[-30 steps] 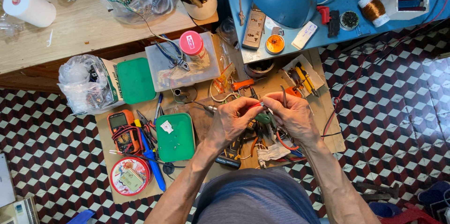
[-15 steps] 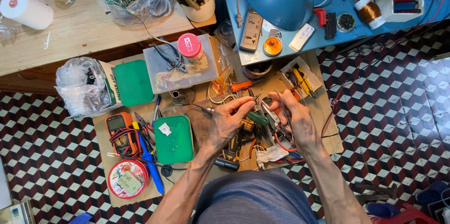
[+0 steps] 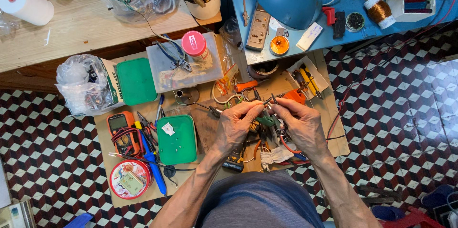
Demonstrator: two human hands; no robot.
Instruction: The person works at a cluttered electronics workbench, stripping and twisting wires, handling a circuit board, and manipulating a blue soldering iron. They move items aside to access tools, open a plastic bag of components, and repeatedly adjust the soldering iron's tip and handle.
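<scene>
Head view: left hand (image 3: 237, 124) and right hand (image 3: 301, 124) together pinch thin wires (image 3: 268, 101) amid clutter

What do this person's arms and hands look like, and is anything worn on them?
Both forearms are bare, with no sleeves reaching into view. The left hand and the right hand wear no gloves. No watch, bracelet or ring can be made out. Below the arms, a grey-blue garment covers the body.
</scene>
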